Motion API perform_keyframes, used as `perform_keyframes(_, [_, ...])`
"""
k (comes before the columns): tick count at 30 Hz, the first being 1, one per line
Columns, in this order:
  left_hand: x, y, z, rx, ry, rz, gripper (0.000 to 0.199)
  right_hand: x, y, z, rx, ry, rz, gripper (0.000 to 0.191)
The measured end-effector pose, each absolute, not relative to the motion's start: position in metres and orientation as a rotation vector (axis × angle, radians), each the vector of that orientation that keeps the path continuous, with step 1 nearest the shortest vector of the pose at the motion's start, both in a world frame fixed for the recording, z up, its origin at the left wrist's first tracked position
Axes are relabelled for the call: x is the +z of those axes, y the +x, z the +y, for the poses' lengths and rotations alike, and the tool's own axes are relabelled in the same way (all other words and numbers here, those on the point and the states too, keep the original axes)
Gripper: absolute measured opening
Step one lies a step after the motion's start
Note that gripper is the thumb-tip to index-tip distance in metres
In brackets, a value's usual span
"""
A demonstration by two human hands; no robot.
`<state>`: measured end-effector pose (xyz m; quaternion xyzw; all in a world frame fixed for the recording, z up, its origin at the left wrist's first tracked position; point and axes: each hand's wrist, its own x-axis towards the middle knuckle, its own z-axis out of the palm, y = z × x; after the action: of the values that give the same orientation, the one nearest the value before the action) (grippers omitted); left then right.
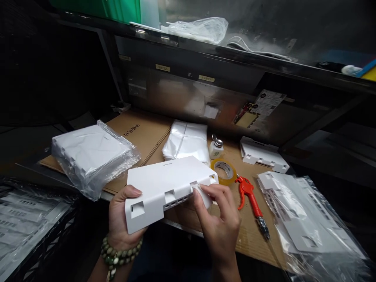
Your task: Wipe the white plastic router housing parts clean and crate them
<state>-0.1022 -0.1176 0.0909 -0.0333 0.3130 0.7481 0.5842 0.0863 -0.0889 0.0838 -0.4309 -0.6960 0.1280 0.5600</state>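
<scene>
My left hand [125, 217] grips the near left end of a white plastic housing [167, 176], thumb on top and the other fingers underneath. The housing is tilted above the front edge of the table, its row of port openings facing me. At its right part, my right hand [219, 213] has thumb and index finger pinched together by a square notch in the edge. What sits between those fingertips, if anything, is too small to make out. Just behind the housing lie a stack of white bags [188, 137] and a roll of yellowish tape [223, 172].
A red air gun [248, 192] with a hose and a small pump bottle [216, 148] stand right of centre. Bagged housings [91, 147] lie left, more bagged housings [305, 211] right. Another white housing [263, 152] sits behind. A crate [55, 235] is at lower left, a shelf [188, 43] above.
</scene>
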Motion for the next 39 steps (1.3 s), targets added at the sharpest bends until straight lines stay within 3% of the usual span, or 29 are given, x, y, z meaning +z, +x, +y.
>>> perform_keyframes(18, [0.102,-0.086,-0.112,1.714,-0.162,0.881,0.077,0.078,0.060,-0.103,0.327,-0.870,-1.799,0.017])
perform_keyframes(25, [0.086,-0.107,-0.114,1.774,-0.051,0.589,0.045,0.069,0.102,-0.077,0.457,-1.159,-1.083,0.019])
perform_keyframes(30, [0.071,-0.113,-0.129,1.599,0.062,0.406,0.073,0.052,0.119,-0.062,0.941,-1.143,-0.803,0.037])
perform_keyframes(34, [0.058,-0.110,-0.129,1.469,0.264,0.135,0.069,0.042,0.120,-0.066,1.069,-1.216,-0.761,0.048])
perform_keyframes(39, [0.049,-0.105,-0.117,1.337,0.494,-0.258,0.090,0.048,0.120,-0.073,1.225,-1.233,-0.381,0.055])
